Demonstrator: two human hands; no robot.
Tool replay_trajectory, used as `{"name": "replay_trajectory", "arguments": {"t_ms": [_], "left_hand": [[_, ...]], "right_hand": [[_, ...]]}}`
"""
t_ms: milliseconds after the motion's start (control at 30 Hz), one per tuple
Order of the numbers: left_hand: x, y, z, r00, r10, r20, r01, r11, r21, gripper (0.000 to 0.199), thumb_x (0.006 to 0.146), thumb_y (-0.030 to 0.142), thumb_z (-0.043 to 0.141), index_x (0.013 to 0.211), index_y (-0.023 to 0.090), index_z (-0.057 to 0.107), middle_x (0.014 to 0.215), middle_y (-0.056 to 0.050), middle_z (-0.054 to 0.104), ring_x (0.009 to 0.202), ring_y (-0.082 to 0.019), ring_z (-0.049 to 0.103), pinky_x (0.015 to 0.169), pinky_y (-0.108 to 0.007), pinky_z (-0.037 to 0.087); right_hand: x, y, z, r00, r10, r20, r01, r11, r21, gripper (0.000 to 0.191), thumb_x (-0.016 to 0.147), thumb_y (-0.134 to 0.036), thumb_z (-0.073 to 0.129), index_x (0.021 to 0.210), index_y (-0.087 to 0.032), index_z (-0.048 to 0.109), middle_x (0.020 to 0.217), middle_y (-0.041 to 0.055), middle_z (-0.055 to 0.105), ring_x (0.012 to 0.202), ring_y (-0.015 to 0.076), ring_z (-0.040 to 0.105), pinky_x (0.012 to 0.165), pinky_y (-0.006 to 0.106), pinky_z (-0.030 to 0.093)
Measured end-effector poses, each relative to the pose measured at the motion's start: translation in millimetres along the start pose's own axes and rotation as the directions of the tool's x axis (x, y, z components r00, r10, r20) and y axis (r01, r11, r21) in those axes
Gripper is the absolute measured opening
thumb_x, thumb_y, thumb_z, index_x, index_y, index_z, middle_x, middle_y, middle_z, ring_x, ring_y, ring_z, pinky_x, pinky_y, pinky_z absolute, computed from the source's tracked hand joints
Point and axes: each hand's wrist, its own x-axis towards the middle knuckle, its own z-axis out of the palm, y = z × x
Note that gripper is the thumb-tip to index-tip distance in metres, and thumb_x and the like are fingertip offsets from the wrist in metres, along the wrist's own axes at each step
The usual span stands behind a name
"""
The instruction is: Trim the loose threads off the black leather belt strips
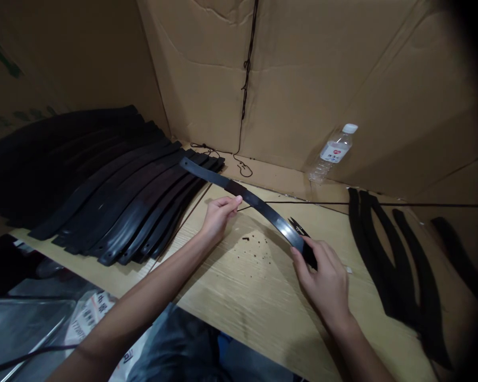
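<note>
Black strip [265, 210]: was pinched mid-length by left hand [218, 217], near one end by right hand [325, 273]; was judged light, springy, best edge-gripped.

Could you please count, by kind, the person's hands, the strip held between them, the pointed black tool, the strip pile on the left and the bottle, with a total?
Hands: 2, left hand and right hand
Held strip: 1
Pointed black tool: 1
Strip pile: 1
Bottle: 1
Total: 6
</note>
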Motion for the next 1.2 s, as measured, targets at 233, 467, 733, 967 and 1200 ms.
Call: {"name": "replay_trajectory", "arguments": {"t_ms": [233,467,733,967,1200], "left_hand": [[-0.6,-3.3,2.1,0.993,-0.101,0.056,0.104,0.993,-0.057,0.051,0.062,0.049,0.086,0.049,0.014,0.051,0.054,0.003,0.041,0.049,-0.004,0.026,0.048,-0.028,0.013],[1.5,1.6,3.1,0.985,-0.125,0.12,0.14,0.981,-0.132,0.043,0.059,0.045,0.088,0.06,0.012,0.06,0.053,0.006,0.037,0.048,-0.004,0.025,0.047,-0.024,0.015],[2.0,3.3,2.6,0.986,-0.06,0.154,0.073,0.994,-0.083,0.045,0.064,0.049,0.084,0.057,0.013,0.059,0.055,0.003,0.04,0.048,-0.004,0.023,0.048,-0.027,0.011],[-0.7,4.8,0.3,0.993,-0.057,0.105,0.063,0.997,-0.049,0.05,0.066,0.048,0.083,0.05,0.016,0.048,0.05,0.005,0.031,0.048,-0.005,0.023,0.049,-0.028,0.013],[0.9,0.5,-0.5,0.996,-0.082,0.033,0.083,0.996,-0.029,0.054,0.061,0.044,0.087,0.047,0.016,0.042,0.049,0.006,0.032,0.047,-0.004,0.024,0.049,-0.028,0.013]], "right_hand": [[-0.4,0.3,-0.7,0.999,-0.051,-0.014,0.051,0.999,0.002,0.009,0.092,-0.024,0.06,0.1,-0.02,0.057,0.094,0.0051,0.065,0.088,0.0194,0.063,0.08,0.03,0.05],[-2.1,0.9,-0.1,0.999,0.018,0.048,-0.018,1.0,0.003,0.016,0.093,-0.025,0.054,0.108,-0.019,0.056,0.101,0.0065,0.066,0.092,0.0209,0.065,0.075,0.03,0.05],[-1.5,0.0,-1.0,0.994,0.087,0.07,-0.085,0.996,-0.023,0.033,0.094,-0.043,0.056,0.116,-0.019,0.061,0.094,0.0059,0.066,0.088,0.0231,0.064,0.074,0.033,0.049],[0.7,0.1,-3.0,0.999,0.043,0.012,-0.043,0.999,0.006,0.024,0.095,-0.038,0.056,0.108,-0.019,0.061,0.091,0.0061,0.064,0.086,0.022,0.061,0.076,0.034,0.048],[2.5,-0.7,-2.8,0.999,0.013,-0.037,-0.013,1.0,-0.006,0.021,0.091,-0.035,0.063,0.104,-0.018,0.06,0.09,0.0054,0.063,0.086,0.0208,0.06,0.079,0.033,0.049]]}}
